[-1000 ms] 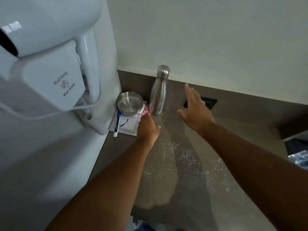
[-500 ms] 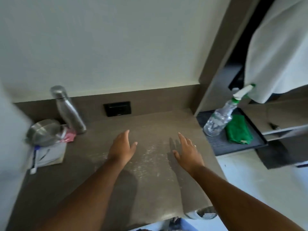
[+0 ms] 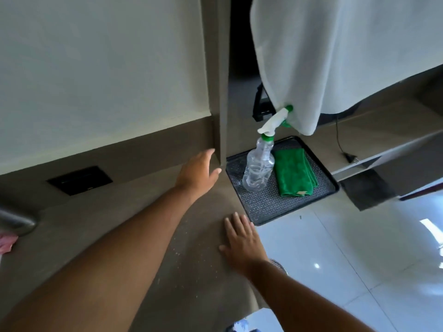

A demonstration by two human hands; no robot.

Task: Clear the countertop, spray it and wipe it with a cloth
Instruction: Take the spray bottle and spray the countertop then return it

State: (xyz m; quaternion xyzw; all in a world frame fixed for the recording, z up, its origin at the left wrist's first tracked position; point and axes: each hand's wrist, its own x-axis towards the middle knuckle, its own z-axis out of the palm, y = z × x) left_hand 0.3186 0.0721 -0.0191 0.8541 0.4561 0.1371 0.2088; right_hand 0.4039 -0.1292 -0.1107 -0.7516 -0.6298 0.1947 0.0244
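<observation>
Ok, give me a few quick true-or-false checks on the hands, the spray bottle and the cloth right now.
1. The spray bottle stands upright on the black tray. True.
2. The green cloth is spread over the countertop. False: it lies folded on the tray, beside the bottle.
3. The left hand grips the bottle. False: it is open and empty, short of the tray.
4. The right hand is open with its fingers spread, near the countertop's edge. True.
5. White specks lie on the countertop. True.
</observation>
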